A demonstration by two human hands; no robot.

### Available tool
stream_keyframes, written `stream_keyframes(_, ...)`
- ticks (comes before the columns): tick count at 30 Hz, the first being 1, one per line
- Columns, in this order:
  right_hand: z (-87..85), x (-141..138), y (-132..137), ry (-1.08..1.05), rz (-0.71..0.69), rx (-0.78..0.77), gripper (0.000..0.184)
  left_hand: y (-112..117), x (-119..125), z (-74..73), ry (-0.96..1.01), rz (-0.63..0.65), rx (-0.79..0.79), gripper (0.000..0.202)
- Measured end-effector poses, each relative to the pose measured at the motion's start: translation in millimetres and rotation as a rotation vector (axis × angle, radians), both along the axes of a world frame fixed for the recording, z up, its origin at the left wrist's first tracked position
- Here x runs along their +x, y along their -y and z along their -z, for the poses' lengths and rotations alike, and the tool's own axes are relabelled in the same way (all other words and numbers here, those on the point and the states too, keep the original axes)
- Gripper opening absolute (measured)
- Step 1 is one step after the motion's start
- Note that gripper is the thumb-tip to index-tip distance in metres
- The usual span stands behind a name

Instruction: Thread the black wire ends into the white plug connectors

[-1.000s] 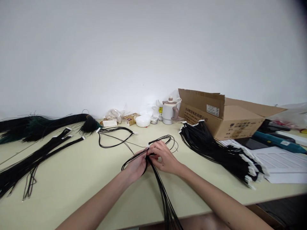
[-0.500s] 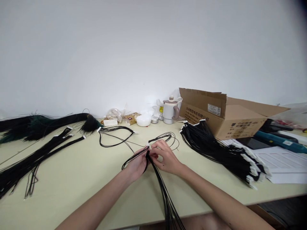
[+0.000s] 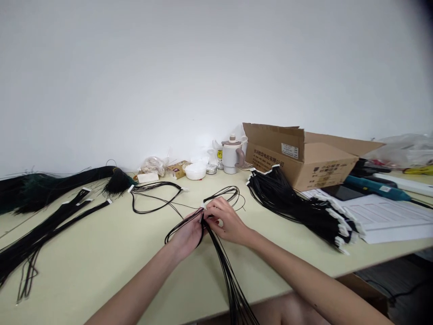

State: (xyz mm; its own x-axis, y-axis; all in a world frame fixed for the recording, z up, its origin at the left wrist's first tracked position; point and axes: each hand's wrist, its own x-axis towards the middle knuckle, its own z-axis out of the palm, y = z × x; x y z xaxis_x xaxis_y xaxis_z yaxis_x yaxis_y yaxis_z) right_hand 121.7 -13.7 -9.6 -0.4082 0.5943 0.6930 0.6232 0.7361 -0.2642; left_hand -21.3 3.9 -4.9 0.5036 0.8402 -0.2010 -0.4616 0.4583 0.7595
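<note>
My left hand point(image 3: 188, 234) and my right hand point(image 3: 227, 222) meet at the middle of the pale table point(image 3: 101, 253). Both are closed on a bunch of thin black wires point(image 3: 226, 271) that runs from my fingers down past the table's front edge. White connector ends show at my fingertips. A loop of the same wires point(image 3: 226, 194) lies on the table just beyond my right hand, and another loop curves out left of my left hand.
A big pile of black wires with white connectors point(image 3: 304, 212) lies to the right, beside an open cardboard box point(image 3: 304, 155). More wire bundles point(image 3: 47, 223) lie left. A small jug point(image 3: 231, 155), a white bowl point(image 3: 194, 170) and papers point(image 3: 389, 216) sit farther back and right.
The view has shifted a little, so everything sits slightly left and lower. My hands stay together on the wires with small finger movements.
</note>
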Motion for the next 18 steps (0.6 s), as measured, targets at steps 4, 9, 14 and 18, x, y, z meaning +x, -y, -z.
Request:
stream_keyframes(4, 4.1, 3.5, -5.7, 0.034, 0.001, 0.102, 0.013, -0.4, 0.0, -2.5, 0.002, -0.034, -0.022, 0.007)
stream_keyframes(9, 7.0, 6.6, -11.2, 0.155, 0.021, 0.393, 0.010, 1.2, 2.6, -8.7, -0.034, -0.104, -0.071, 0.008)
stream_keyframes(14, 4.0, 9.0, -10.2, 0.325, 0.029, 0.594, 0.010, 3.0, 5.4, -11.2, -0.052, -0.128, -0.108, 0.010)
stream_keyframes(18, 2.6, 10.5, -9.1, 0.398, 0.051, 0.659, 0.011, 2.9, 5.6, -9.4, -0.045, -0.136, -0.122, 0.008)
